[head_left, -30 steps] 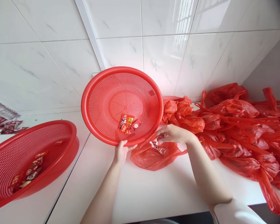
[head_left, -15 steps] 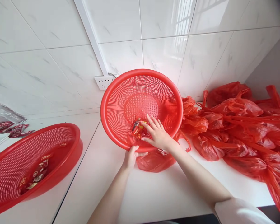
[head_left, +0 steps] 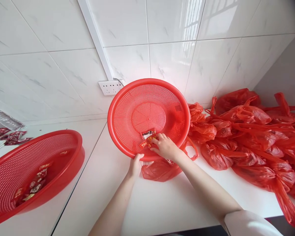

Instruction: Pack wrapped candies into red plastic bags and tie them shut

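The left hand (head_left: 135,165) is gripping the tilted red basket's (head_left: 127,108) rim while the right hand (head_left: 165,147) is closing on small packets (head_left: 147,139) inside.

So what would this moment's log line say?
left hand: holds basket rim | right hand: on packets inside
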Demonstrator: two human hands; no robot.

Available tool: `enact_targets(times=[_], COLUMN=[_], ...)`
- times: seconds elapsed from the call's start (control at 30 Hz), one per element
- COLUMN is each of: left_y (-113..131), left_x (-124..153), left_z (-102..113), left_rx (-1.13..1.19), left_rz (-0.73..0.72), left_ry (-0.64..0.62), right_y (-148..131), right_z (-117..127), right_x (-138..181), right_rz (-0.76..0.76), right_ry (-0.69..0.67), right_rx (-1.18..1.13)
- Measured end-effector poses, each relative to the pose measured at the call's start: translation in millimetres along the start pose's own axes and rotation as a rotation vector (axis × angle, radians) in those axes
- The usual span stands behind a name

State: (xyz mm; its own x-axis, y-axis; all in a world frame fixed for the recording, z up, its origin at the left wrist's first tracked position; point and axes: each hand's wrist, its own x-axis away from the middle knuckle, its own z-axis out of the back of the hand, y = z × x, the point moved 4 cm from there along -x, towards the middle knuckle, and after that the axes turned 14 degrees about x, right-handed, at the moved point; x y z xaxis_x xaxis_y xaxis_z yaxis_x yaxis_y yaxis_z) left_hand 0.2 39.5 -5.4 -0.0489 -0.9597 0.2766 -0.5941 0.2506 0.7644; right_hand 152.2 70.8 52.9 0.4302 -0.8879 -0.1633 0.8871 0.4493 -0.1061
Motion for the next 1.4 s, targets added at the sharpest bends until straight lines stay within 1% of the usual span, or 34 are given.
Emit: enact_targets(times=[0.13, 0.23, 0.33, 0.47, 0.53, 0.6, 0.73, 0.8, 0.87, 0.93, 0.97, 1.03, 1.1, 1.17, 1.27, 1.33, 1.4], left_y=[2.1, 2.8, 3.9, 10.2, 15.3, 20.5, 27.7, 29.1, 29.1, 27.8, 26.5, 21.8, 15.0, 8.2, 3.3, 4.7, 8.3], left_x=[-1.8, -1.3, -0.6, -1.0, -1.7, -2.7, -4.0, -4.3, -4.2, -3.3, -2.3, 0.9, 5.2, 9.1, 11.1, 9.7, 7.7], left_z=[4.2, 4.5, 2.7, 1.8, 2.0, 3.1, 5.8, 6.4, 6.7, 5.9, 4.7, 0.9, -3.7, -7.7, -9.3, -7.1, -4.5], left_rx=[-0.032, -0.046, -0.019, 0.05, 0.083, 0.106, 0.123, 0.121, 0.112, 0.102, 0.096, 0.079, 0.059, 0.046, 0.039, 0.045, 0.059], left_rz=[-0.048, -0.049, -0.034, -0.05, -0.075, -0.103, -0.146, -0.158, -0.163, -0.158, -0.149, -0.112, -0.06, -0.013, 0.024, 0.026, 0.017], left_ry=[-0.035, -0.047, -0.042, -0.023, -0.022, -0.01, 0.026, 0.028, 0.028, 0.018, 0.006, -0.026, -0.058, -0.087, -0.086, -0.044, -0.007], right_y=[4.3, 7.2, 10.4, 21.6, 30.4, 37.8, 42.1, 41.5, 41.7, 39.2, 36.1, 26.1, 13.2, 0.2, -13.5, -17.3, -17.5], right_z=[-6.1, -4.2, 7.4, 32.2, 43.7, 53.0, 60.8, 59.7, 59.5, 61.4, 62.3, 60.3, 51.4, 36.5, 14.5, 9.8, 14.4], right_x=[-3.9, -5.0, -2.9, 6.9, 14.1, 21.2, 29.9, 29.8, 26.8, 22.9, 21.1, 17.4, 12.9, 8.2, 5.6, 8.1, 12.1], right_rz=[0.037, 0.051, 0.063, 0.104, 0.093, 0.093, 0.178, 0.179, 0.092, -0.002, -0.024, -0.004, 0.053, 0.118, 0.184, 0.205, 0.222], right_ry=[0.024, 0.046, 0.059, 0.05, 0.003, -0.068, -0.231, -0.27, -0.213, -0.072, 0.011, 0.143, 0.195, 0.14, -0.073, -0.169, -0.184], right_rx=[-0.092, -0.173, -0.278, -0.518, -0.595, -0.607, -0.498, -0.413, -0.325, -0.298, -0.311, -0.343, -0.315, -0.239, -0.196, -0.212, -0.212])
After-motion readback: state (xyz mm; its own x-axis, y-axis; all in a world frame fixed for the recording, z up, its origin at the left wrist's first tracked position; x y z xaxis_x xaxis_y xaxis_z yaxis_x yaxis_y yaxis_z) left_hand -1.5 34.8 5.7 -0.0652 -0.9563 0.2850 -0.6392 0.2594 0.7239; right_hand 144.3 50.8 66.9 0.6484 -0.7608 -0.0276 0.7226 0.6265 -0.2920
